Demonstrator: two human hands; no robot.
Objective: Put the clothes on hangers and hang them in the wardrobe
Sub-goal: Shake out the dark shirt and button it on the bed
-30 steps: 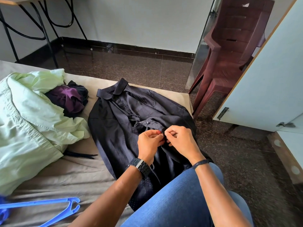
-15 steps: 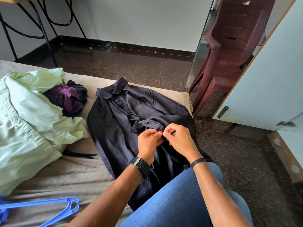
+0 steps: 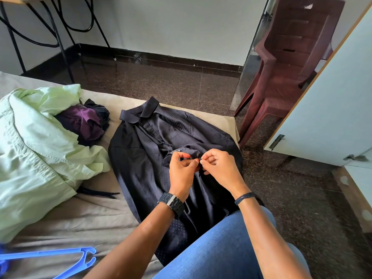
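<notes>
hands barely shifted | both hands' fingers (image 3: pixel 198 160) pinch button placket | dark dotted shirt (image 3: pixel 141 154) lies flat

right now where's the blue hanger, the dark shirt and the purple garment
blue hanger (image 3: pixel 50 253): head view, on its upper bar
dark shirt (image 3: pixel 141 162): head view, on its front panel
purple garment (image 3: pixel 84 121): head view, on its bunched middle

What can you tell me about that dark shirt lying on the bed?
The dark shirt is navy, of thin cloth with a fine dotted weave. It lies front up on the beige sheet, collar pointing away, front placket partly open, hem draped toward the person's jeans-clad leg. The left hand and the right hand pinch its placket at mid-chest, around a small button. It lies beside a pale green garment.
</notes>
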